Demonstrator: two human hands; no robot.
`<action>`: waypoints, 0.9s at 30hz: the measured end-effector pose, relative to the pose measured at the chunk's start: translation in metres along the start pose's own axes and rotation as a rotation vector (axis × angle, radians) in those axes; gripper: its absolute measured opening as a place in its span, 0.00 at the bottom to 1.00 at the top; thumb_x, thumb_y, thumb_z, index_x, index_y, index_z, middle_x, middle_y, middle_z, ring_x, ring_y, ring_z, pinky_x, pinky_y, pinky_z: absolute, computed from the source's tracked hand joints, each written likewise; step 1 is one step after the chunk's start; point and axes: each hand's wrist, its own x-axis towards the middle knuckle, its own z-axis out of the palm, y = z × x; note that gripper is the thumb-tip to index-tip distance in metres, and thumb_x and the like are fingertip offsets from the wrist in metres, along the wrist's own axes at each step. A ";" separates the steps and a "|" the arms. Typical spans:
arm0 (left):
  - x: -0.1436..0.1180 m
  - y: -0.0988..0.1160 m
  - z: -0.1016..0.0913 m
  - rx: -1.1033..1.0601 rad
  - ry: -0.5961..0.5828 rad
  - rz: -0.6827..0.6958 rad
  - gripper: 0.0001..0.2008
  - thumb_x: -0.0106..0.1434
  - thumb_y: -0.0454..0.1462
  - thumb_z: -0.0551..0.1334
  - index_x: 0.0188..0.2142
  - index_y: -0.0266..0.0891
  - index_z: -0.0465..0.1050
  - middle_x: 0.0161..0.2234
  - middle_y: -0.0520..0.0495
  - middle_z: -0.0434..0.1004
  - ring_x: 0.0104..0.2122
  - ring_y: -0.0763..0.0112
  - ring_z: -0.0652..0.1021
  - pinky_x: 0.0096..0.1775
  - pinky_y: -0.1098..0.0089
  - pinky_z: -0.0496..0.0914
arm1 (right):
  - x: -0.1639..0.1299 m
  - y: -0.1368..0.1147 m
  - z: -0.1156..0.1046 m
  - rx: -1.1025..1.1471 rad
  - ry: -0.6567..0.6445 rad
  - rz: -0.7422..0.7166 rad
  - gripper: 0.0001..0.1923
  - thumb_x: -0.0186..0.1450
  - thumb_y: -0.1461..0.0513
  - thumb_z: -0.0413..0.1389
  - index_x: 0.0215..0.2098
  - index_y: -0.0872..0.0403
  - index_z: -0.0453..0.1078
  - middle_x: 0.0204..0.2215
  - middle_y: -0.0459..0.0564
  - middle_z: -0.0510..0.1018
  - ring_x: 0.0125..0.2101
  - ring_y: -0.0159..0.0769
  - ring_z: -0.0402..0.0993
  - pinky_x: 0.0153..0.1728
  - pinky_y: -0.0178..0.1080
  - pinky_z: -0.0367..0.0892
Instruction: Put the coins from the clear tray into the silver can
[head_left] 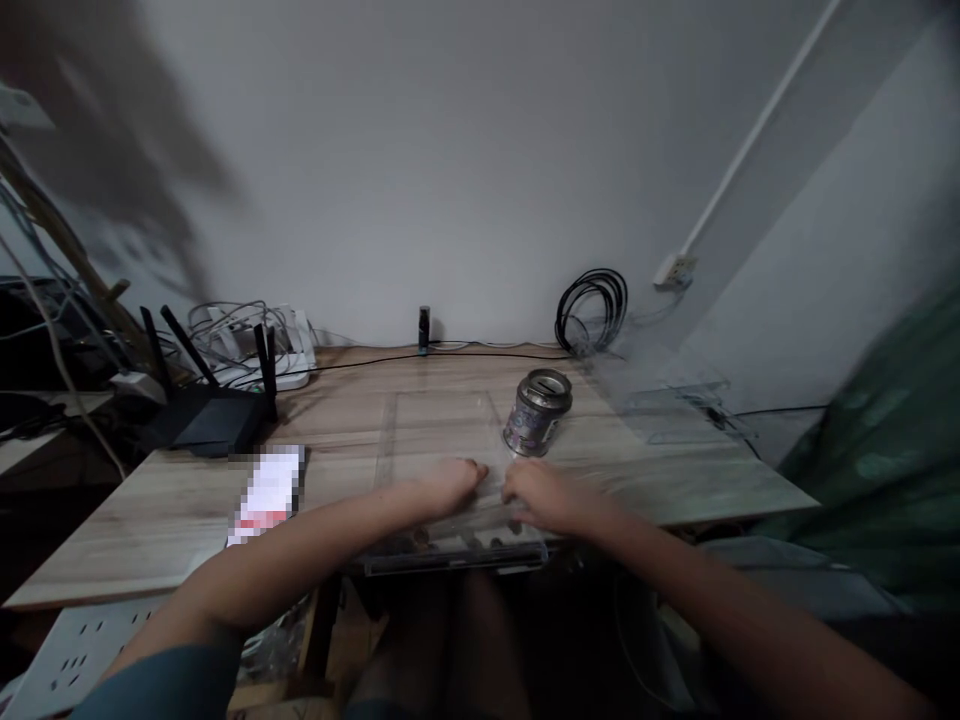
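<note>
A shallow clear plastic box [439, 425] lies on the table near its front edge, with several small dark round pieces, possibly coins, near its front side. My left hand [454, 484] is over the box, its fingers curled together; what they hold, if anything, is too small to make out. Opposite it, my right hand [546, 496] is at the box's right side with bent, closed fingers, slightly blurred, and their tips are partly hidden. Just behind my right hand stands a patterned round tin [537, 415] with a slot in its metal lid.
To the left are a phone [268, 490] and a black router [217, 418] with raised antennas. At the back stand a small dark bottle [424, 330] and a coil of black cable [591, 308]. Clear plastic pieces [675, 412] lie at the right. Green fabric [885, 430] hangs beside the table.
</note>
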 end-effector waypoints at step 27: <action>0.016 -0.001 -0.026 -1.839 0.655 -0.481 0.11 0.43 0.27 0.65 0.25 0.33 0.63 0.21 0.50 0.72 0.21 0.78 0.74 0.26 0.78 0.67 | 0.038 0.052 -0.034 0.265 0.748 0.422 0.15 0.56 0.58 0.51 0.37 0.55 0.74 0.31 0.52 0.77 0.29 0.33 0.69 0.31 0.35 0.62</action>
